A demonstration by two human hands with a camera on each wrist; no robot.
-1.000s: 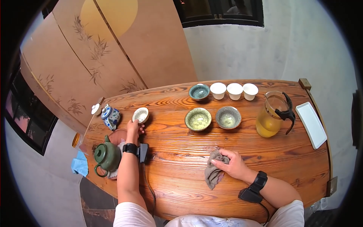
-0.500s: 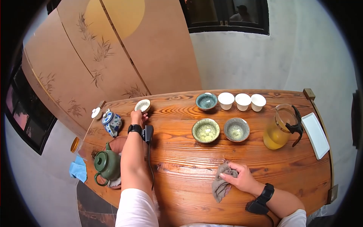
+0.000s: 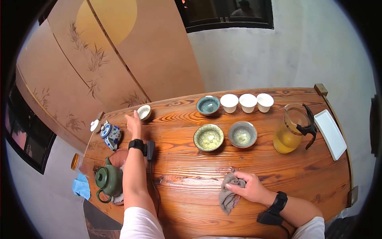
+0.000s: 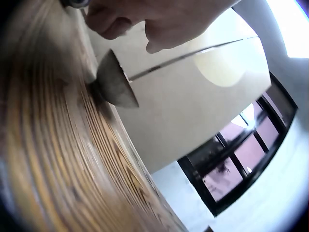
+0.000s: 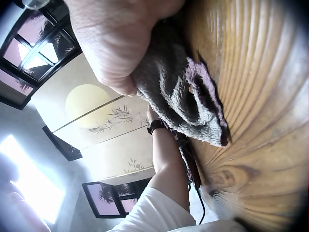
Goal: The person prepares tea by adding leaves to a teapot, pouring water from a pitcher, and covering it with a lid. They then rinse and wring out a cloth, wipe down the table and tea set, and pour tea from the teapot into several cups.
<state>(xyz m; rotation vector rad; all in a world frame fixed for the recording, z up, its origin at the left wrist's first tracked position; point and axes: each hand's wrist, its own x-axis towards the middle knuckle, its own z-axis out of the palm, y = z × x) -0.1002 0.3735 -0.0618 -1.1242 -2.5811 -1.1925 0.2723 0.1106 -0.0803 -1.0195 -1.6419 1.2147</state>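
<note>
Left hand [image 3: 134,126] loose and empty beside the small bowl [image 3: 145,111] at the table's [image 3: 179,159] far left, which looked light, brittle, best taken by its rim, while the right hand [image 3: 252,189] pinched a soft, limp cloth [image 3: 228,198] nearer in!

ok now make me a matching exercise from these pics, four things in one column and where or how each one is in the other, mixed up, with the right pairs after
Things
1. grey-brown cloth
2. small pale bowl
3. glass pitcher
4. green teapot

Places and states
A. partly filled with yellow liquid
B. to the left of the left forearm
C. gripped by the right hand
D. near the far edge of the table, right by the left hand

Right pairs: 1-C, 2-D, 3-A, 4-B
</note>
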